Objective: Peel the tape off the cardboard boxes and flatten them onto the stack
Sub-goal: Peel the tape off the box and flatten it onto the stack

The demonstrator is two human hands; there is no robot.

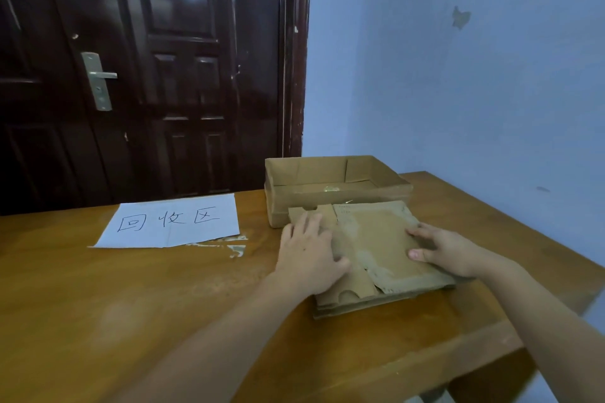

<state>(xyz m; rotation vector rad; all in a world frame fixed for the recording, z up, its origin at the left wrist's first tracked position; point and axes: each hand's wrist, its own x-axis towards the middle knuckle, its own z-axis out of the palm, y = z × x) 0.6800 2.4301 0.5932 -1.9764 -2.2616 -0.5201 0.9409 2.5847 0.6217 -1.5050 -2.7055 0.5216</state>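
— So, head view: what's under the hands?
— A flattened cardboard box [376, 245], matte brown with a scuffed pale patch and notched flaps, on the wooden table [163, 298] at four o'clock. Left hand [309, 258] and right hand [445, 252] press on it, fingers spread flat, gripping nothing.
— And around it?
— An open cardboard tray-box [334, 186] touches its far edge at twelve. A white paper sign [173, 222] lies at ten; bare tabletop stretches toward eight.

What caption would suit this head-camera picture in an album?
Both hands, left hand and right hand, press flattened cardboard on a wooden table, an open box behind.
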